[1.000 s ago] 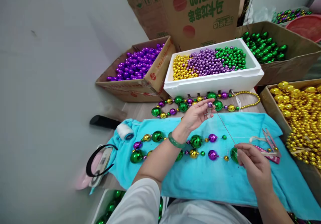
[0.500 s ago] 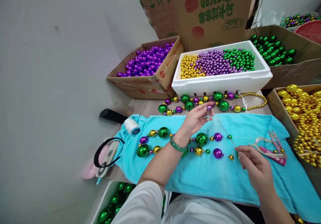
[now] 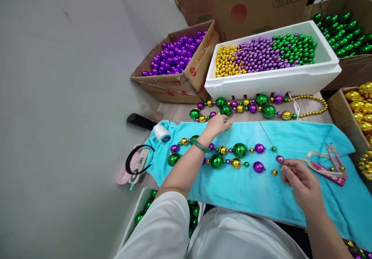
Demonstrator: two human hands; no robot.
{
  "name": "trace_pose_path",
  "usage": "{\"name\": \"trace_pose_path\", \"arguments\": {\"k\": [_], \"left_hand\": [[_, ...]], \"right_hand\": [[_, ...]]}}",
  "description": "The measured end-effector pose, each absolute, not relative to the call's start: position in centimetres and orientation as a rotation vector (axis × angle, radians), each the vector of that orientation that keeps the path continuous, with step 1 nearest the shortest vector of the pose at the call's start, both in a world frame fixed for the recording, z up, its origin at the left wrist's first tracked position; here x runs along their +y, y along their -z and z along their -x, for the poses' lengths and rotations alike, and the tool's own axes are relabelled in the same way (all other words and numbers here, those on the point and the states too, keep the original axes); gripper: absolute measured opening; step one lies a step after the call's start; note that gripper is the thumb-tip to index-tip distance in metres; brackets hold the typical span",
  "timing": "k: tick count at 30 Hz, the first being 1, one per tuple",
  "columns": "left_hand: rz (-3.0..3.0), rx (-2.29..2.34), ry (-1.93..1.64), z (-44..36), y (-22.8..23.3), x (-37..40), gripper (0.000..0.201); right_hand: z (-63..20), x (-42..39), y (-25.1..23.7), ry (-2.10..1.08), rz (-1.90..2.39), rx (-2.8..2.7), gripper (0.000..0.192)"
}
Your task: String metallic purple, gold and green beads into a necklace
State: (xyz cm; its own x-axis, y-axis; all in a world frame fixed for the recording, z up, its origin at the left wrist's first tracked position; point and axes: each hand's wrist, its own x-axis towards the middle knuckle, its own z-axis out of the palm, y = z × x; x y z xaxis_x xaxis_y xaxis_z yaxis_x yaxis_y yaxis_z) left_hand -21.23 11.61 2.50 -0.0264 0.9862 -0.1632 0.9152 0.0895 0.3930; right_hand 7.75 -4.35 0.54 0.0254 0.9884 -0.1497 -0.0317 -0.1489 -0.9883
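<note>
My right hand (image 3: 300, 179) pinches the lower end of a long thin needle (image 3: 267, 137), which slants up to the left above the towel. A small purple bead (image 3: 279, 159) is threaded on the needle, right at my fingertips. My left hand (image 3: 217, 125), with a green bangle (image 3: 201, 146) at the wrist, is closed near the towel's far edge. A small gold bead (image 3: 228, 127) shows at its fingertips; the palm is hidden. Between and below the hands lies a partly strung bead necklace (image 3: 240, 150) of green, gold and purple beads, passing under my left forearm.
A blue towel (image 3: 232, 189) covers the table. A finished-looking necklace (image 3: 267, 111) lies behind it, before a white foam box (image 3: 270, 79) of small beads. Cardboard boxes (image 3: 174, 86) of beads stand around. Thread spool (image 3: 162, 133) and headband (image 3: 128, 162) are left, pink-handled snips (image 3: 328, 174) right.
The purple bead has gone from my left fingers down the needle to my right hand. My left hand has moved left, away from the needle tip. The camera view has shifted.
</note>
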Motion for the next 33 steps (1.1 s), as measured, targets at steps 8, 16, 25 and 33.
{"name": "trace_pose_path", "arguments": {"k": [8,16,25,33], "left_hand": [[-1.546,1.727,-0.686,19.9,-1.8,10.2,0.029],[-0.621,0.990,-1.068,15.2,-5.8,6.6,0.041],[-0.155,0.769,-1.154,13.0,-6.2,6.2,0.030],[-0.082,0.781,-1.187,12.6,-6.2,6.3,0.045]], "right_hand": [[-7.8,-4.3,-0.8,-1.316,1.344,-1.118,0.023],[-7.5,-5.0,-0.4,-1.328,1.316,-1.116,0.022],[-7.9,-5.8,0.8,-1.360,1.357,-1.209,0.023],[-7.5,-6.1,0.9,-1.371,1.358,-1.226,0.021]]}}
